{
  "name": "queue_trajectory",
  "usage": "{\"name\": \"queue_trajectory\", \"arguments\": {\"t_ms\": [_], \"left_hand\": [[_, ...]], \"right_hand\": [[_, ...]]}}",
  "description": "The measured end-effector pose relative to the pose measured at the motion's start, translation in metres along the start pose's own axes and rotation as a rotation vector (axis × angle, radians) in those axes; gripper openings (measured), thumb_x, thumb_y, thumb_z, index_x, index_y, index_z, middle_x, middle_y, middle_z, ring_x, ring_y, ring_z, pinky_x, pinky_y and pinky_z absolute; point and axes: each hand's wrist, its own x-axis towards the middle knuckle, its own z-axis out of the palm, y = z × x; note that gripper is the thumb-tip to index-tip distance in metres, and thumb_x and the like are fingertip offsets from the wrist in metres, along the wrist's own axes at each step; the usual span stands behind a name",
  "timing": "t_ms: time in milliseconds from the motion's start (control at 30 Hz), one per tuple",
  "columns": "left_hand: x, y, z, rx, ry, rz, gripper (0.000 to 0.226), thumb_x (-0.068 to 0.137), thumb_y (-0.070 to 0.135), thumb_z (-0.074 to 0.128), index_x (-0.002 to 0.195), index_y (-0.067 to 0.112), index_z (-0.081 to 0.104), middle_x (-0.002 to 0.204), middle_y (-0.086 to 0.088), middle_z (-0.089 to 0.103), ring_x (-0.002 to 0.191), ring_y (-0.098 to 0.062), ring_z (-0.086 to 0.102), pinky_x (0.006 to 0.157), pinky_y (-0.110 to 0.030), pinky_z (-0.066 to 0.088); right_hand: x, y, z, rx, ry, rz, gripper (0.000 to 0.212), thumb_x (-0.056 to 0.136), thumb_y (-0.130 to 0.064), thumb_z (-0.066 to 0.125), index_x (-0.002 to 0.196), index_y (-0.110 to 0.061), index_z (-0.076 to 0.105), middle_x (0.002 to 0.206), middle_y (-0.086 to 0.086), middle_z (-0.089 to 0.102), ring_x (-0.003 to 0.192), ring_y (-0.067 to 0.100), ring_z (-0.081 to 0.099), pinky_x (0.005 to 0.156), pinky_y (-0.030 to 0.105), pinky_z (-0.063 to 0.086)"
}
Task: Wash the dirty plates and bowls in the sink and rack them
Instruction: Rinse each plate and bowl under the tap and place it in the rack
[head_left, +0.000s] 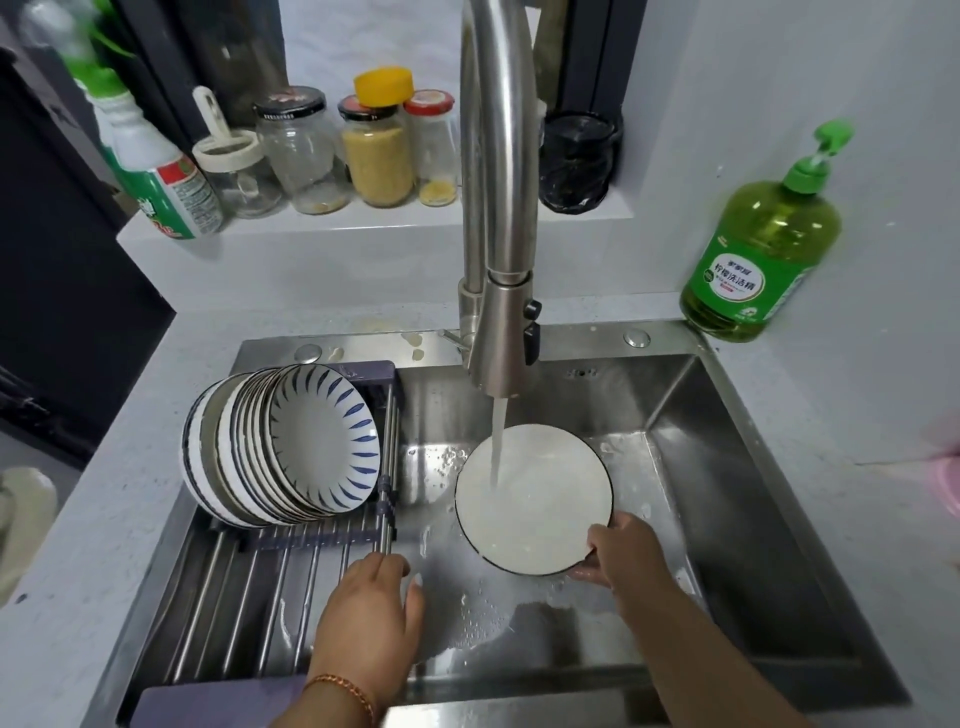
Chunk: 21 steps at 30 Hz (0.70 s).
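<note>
My right hand (621, 553) grips the near rim of a white plate (540, 514) with a dark edge, thumb on top. The plate is tilted in the steel sink (727, 467) under water running from the faucet (501, 332). A row of several blue-and-white bowls and plates (291, 447) stands on edge in the rack (270, 587) over the sink's left side. My left hand (371, 603) hangs over the sink beside the rack's right rail, fingers loosely curled, holding nothing.
A green dish-soap pump bottle (761, 244) stands on the counter at the back right. Jars (376, 150) and a cleaner bottle (156, 171) line the ledge behind the faucet. Soap suds dot the sink floor.
</note>
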Motion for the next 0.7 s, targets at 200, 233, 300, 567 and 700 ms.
{"name": "queue_trajectory", "arguments": {"t_ms": [200, 233, 300, 567, 700], "left_hand": [[0.004, 0.016, -0.009, -0.226, 0.096, -0.046, 0.032, 0.087, 0.034, 0.042, 0.104, 0.02, 0.065, 0.099, 0.004, 0.063, 0.092, -0.015, 0.057, 0.087, -0.035, 0.049], [0.009, 0.026, -0.012, -0.416, 0.082, -0.193, 0.026, 0.089, 0.033, 0.044, 0.105, 0.024, 0.062, 0.102, 0.005, 0.062, 0.093, -0.011, 0.056, 0.091, -0.035, 0.047], [0.025, 0.053, -0.023, -0.954, -0.048, -0.587, 0.018, 0.097, 0.034, 0.048, 0.107, 0.025, 0.059, 0.106, -0.004, 0.067, 0.092, -0.014, 0.061, 0.091, -0.039, 0.048], [0.047, 0.083, -0.027, -1.878, -0.421, -0.921, 0.059, 0.096, 0.055, 0.035, 0.122, 0.009, 0.062, 0.117, -0.019, 0.068, 0.104, -0.036, 0.066, 0.083, -0.049, 0.054], [0.052, 0.086, -0.017, -1.925, -0.41, -0.891, 0.059, 0.096, 0.055, 0.035, 0.128, 0.011, 0.058, 0.119, -0.018, 0.067, 0.11, -0.036, 0.063, 0.089, -0.05, 0.049]], "right_hand": [[-0.028, -0.002, -0.014, -0.006, -0.085, 0.019, 0.019, 0.084, 0.011, 0.042, 0.092, 0.008, 0.059, 0.08, 0.021, 0.061, 0.068, 0.036, 0.064, 0.057, 0.041, 0.057], [-0.033, -0.004, -0.015, -0.004, -0.102, 0.012, 0.018, 0.084, 0.011, 0.043, 0.09, 0.008, 0.059, 0.077, 0.021, 0.061, 0.066, 0.035, 0.065, 0.057, 0.041, 0.057], [-0.042, -0.008, -0.017, 0.006, -0.144, -0.002, 0.017, 0.085, 0.01, 0.043, 0.086, 0.007, 0.059, 0.072, 0.019, 0.061, 0.06, 0.033, 0.066, 0.054, 0.04, 0.058], [-0.056, -0.023, -0.025, 0.014, -0.181, -0.046, 0.016, 0.085, 0.01, 0.044, 0.084, 0.007, 0.06, 0.072, 0.023, 0.06, 0.064, 0.038, 0.064, 0.055, 0.041, 0.058], [-0.051, -0.019, -0.03, -0.122, -0.134, -0.164, 0.029, 0.087, 0.0, 0.051, 0.115, -0.003, 0.061, 0.097, 0.012, 0.069, 0.082, 0.031, 0.068, 0.078, 0.046, 0.058]]}}
